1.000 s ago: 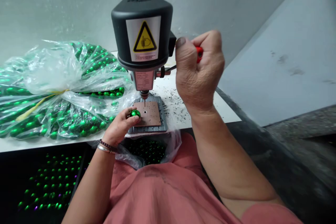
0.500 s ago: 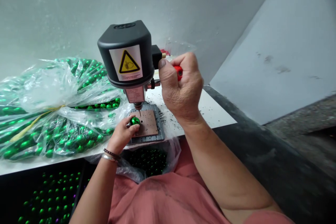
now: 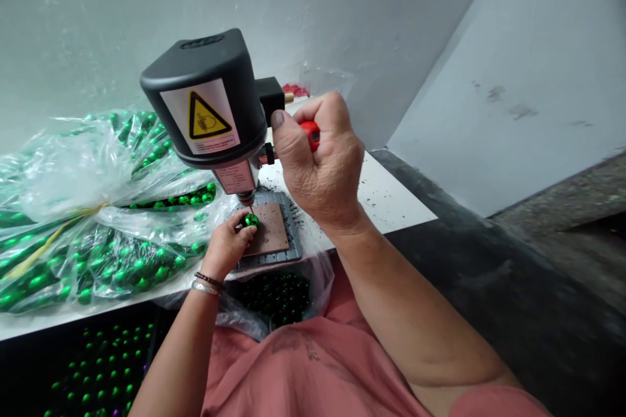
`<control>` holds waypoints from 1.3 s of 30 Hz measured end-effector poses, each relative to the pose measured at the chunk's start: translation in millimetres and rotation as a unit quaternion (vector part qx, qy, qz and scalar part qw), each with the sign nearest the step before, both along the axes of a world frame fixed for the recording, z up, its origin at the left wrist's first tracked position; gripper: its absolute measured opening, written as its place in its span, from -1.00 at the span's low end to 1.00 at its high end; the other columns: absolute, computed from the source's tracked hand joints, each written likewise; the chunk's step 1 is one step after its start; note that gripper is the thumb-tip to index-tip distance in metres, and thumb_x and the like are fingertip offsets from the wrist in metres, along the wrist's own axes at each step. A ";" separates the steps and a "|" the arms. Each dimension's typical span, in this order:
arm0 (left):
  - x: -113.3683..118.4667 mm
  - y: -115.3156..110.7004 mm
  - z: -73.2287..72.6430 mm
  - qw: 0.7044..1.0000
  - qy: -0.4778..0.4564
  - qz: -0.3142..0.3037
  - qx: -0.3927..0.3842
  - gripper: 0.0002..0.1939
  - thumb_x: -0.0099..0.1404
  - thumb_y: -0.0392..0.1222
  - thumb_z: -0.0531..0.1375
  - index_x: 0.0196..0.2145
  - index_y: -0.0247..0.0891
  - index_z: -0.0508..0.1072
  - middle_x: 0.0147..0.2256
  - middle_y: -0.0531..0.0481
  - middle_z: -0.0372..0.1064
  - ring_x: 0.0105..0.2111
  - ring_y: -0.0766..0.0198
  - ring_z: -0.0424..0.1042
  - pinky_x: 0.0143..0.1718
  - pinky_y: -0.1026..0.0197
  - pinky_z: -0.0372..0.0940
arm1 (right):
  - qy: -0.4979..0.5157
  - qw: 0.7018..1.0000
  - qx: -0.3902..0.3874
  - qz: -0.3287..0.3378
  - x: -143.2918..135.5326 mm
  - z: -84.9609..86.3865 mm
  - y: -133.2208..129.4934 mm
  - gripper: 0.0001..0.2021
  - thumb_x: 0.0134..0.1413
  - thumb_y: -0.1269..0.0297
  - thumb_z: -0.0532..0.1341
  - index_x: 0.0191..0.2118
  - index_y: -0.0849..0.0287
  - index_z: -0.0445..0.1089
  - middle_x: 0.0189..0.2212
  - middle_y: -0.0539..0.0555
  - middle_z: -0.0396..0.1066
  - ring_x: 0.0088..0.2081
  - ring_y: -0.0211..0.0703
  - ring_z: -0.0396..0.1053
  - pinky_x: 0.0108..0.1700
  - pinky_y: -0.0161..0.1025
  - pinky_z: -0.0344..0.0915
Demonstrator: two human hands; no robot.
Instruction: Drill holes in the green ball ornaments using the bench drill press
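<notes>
A shiny green ball (image 3: pixel 252 221) is pinched between the thumb and fingers of my left hand (image 3: pixel 229 242). It sits on the brown board (image 3: pixel 275 228) of a small black drill press (image 3: pixel 205 98), straight under the thin drill bit. Whether the bit touches the ball I cannot tell. My right hand (image 3: pixel 325 163) is wrapped round the red-tipped feed handle (image 3: pixel 311 135) at the machine's right side. The board lies on the grey base plate (image 3: pixel 294 234), with dark shavings around it.
Clear plastic bags of green balls (image 3: pixel 137 267) fill the table's left side, tied with a yellow strip. An open plastic bag of green balls (image 3: pixel 274 296) hangs at the front edge. A dark tray of green balls (image 3: pixel 100 365) is at lower left.
My left hand has brought the green ball over the board's hole, under the bit. My right hand still grips the handle. The whole view has shifted, so the drill head appears further left.
</notes>
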State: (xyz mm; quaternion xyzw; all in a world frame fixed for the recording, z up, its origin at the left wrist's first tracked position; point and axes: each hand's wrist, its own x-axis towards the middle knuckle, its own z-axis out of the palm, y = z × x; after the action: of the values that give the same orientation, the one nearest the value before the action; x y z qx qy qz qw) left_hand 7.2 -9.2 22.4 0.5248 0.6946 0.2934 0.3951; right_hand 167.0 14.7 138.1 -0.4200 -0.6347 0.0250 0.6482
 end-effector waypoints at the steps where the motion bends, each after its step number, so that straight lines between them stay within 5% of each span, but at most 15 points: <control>1: -0.1 0.3 -0.8 1.000 0.004 0.002 0.003 -0.47 0.08 -0.13 0.13 0.05 -0.22 0.32 -0.61 0.14 0.23 -0.60 0.36 0.26 -0.56 0.33 0.19 | -0.002 1.000 -0.002 0.000 0.2 0.1 -0.3 -0.72 0.13 0.05 -0.06 -0.43 0.15 0.11 -0.60 -0.12 0.06 -0.54 -0.46 0.14 -0.41 -0.40 0.16; 14: 0.3 10.0 -10.9 0.994 0.091 -0.022 0.060 -0.48 -0.02 -0.11 0.24 -0.05 -0.23 0.44 -0.35 0.02 0.45 -0.36 0.26 0.38 -0.22 0.22 0.25 | 0.004 0.999 0.053 -0.001 -0.5 -4.9 1.4 -0.77 0.12 0.12 0.01 -0.44 0.16 0.11 -0.61 -0.14 0.07 -0.57 -0.50 0.12 -0.45 -0.42 0.20; 27: -0.8 7.2 -12.4 0.993 0.072 -0.031 0.087 -0.53 0.00 -0.16 0.24 -0.07 -0.21 0.45 -0.21 -0.01 0.48 -0.19 0.17 0.40 -0.08 0.13 0.24 | -0.054 0.990 0.117 -0.056 4.0 -44.4 -11.0 -0.90 0.00 0.33 0.14 -0.42 0.16 0.15 -0.60 -0.14 0.09 -0.59 -0.48 0.09 -0.54 -0.43 0.12; 39: 1.6 4.7 -8.2 0.990 0.092 -0.041 0.098 -0.57 0.03 -0.22 0.23 -0.08 -0.21 0.45 -0.31 0.03 0.49 -0.26 0.22 0.41 -0.11 0.16 0.26 | -0.013 0.993 0.101 -0.061 -2.6 -66.1 -14.4 -0.90 -0.03 0.40 0.15 -0.37 0.15 0.17 -0.52 -0.08 0.19 -0.49 -0.43 0.18 -0.43 -0.39 0.19</control>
State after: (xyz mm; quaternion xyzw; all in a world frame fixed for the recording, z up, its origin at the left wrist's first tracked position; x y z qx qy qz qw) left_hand 8.8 -4.5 14.2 0.6139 0.6736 0.2938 0.2881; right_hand 164.5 0.3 71.9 -0.3910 -0.6153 -0.0844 0.6793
